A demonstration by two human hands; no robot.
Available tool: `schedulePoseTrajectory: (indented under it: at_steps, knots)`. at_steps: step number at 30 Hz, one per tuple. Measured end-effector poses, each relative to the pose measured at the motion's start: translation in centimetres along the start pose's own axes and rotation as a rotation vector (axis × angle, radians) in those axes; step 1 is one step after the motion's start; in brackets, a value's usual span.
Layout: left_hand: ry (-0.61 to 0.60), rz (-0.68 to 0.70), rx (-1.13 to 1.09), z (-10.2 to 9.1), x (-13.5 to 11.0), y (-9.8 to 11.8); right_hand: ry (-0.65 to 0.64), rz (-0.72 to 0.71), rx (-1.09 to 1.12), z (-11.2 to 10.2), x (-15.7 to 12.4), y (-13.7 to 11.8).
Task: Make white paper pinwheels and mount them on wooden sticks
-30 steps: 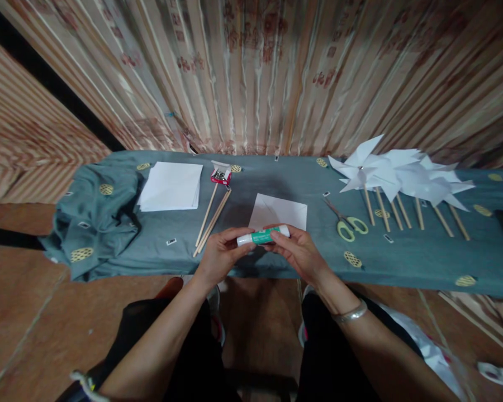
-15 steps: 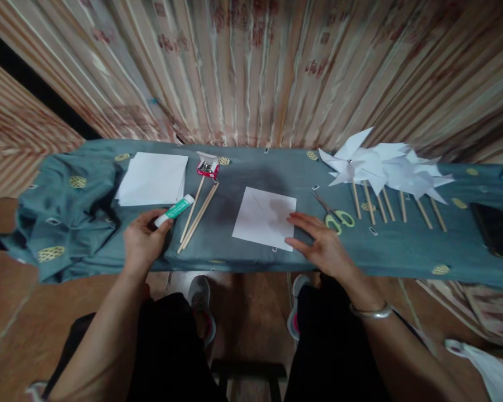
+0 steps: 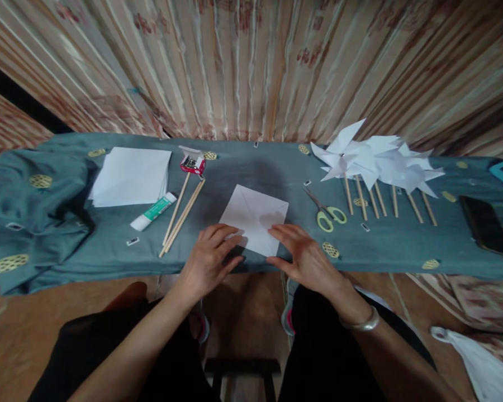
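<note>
Left hand (image 3: 209,259) and right hand (image 3: 305,257) press flat, fingers spread and gripping nothing, on the creased paper square (image 3: 254,215) at twelve o'clock (not yet folded); finished pinwheels (image 3: 373,159) lie at two o'clock, bare sticks (image 3: 182,215) at ten.

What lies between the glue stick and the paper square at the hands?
In the head view, a few wooden sticks lie between glue stick and paper square.

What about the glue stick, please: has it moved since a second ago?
Yes. The glue stick was held in front of the paper square; it now lies left of it, between the paper stack and the wooden sticks.
</note>
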State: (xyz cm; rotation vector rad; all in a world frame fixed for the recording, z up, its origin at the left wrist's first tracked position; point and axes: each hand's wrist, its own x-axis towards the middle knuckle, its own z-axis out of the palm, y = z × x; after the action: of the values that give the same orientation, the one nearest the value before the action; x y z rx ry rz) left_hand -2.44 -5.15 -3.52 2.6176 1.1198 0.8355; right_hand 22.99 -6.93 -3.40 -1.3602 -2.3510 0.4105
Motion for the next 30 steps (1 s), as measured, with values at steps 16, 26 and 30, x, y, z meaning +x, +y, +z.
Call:
schedulePoseTrajectory:
  at_steps: [16, 26, 30]
  knots:
    - [-0.023, 0.048, -0.054, 2.2, 1.1, 0.3, -0.024, 0.072, 0.080, -0.5, 0.4, -0.1]
    - [-0.015, -0.063, -0.164, 1.9, 1.5, 0.8, 0.179, 0.273, 0.528, 1.5, 1.7, -0.5]
    - [0.003, -0.110, -0.157, 2.0, 1.3, 1.0, 0.237, 0.300, 0.479, 1.9, 2.4, -0.9]
